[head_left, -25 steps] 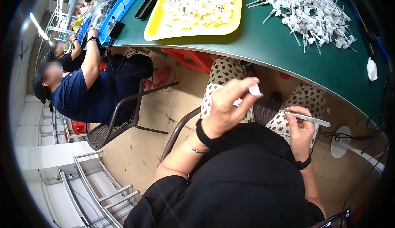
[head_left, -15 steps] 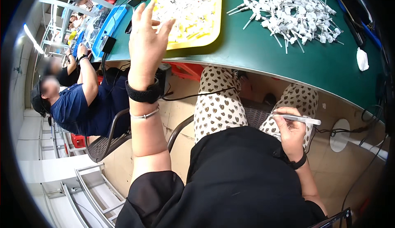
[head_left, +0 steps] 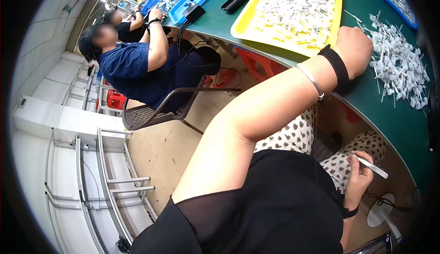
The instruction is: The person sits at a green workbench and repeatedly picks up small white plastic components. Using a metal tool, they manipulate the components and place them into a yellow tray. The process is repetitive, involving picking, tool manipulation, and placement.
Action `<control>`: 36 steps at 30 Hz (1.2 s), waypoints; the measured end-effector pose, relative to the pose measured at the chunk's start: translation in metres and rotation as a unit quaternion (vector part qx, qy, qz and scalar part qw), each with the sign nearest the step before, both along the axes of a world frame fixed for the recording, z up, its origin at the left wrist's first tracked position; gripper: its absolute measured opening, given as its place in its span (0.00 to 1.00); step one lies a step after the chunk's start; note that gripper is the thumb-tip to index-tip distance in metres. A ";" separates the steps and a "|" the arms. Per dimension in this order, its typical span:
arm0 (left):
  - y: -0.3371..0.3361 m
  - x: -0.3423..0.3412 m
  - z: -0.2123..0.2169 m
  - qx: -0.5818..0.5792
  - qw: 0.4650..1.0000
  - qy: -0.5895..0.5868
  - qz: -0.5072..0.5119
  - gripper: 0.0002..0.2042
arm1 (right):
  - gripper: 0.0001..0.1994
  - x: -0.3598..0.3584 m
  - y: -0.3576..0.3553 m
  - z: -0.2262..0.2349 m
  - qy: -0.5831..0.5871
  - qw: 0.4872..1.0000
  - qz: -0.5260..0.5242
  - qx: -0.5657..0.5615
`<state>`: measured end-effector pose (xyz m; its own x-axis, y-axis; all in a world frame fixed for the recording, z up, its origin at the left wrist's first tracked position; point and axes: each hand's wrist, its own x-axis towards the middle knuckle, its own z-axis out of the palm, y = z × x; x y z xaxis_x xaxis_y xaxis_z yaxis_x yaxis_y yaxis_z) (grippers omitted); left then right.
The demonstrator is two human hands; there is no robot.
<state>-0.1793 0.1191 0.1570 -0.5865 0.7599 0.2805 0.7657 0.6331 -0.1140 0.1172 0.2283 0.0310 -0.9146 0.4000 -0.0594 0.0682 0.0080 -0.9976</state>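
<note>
My left hand (head_left: 354, 51) is closed at the right edge of the yellow tray (head_left: 270, 44), beside a heap of small white plastic pieces with thin metal pins (head_left: 398, 63). Its fingers curl away from view, so whatever they may hold is hidden. A thin pin (head_left: 352, 15) shows just past the knuckles. Low on the right, over my patterned trousers, my right hand (head_left: 359, 178) pinches a pair of silvery tweezers (head_left: 375, 167). Many small white and yellowish parts (head_left: 295, 13) fill the tray.
A blue tray (head_left: 395, 1) of parts stands at the far right of the green table (head_left: 321, 66). A black case (head_left: 235, 1) and a black box with cables (head_left: 193, 12) lie leftward. A person in dark blue (head_left: 130, 75) sits on a chair (head_left: 156, 112) to my left.
My left hand has gone from above the yellow tray to the heap, its fingers turning from spread to curled. The view has swung left. My right hand still holds the tweezers.
</note>
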 end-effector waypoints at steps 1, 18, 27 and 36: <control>-0.002 0.000 0.003 -0.004 1.000 -0.021 0.001 0.08 | 0.07 -0.001 -0.002 0.001 0.000 1.000 -0.008 -0.004; -0.029 0.011 0.010 0.452 0.850 -0.269 -0.042 0.11 | 0.06 -0.004 -0.004 -0.007 -0.030 0.999 -0.011 -0.006; -0.105 0.132 -0.052 0.501 0.751 -0.411 -0.125 0.06 | 0.09 -0.012 -0.014 -0.009 -0.003 0.999 -0.020 -0.036; -0.127 0.159 -0.128 0.480 0.694 -0.535 -0.041 0.07 | 0.08 -0.034 -0.036 0.008 0.048 0.997 0.025 -0.062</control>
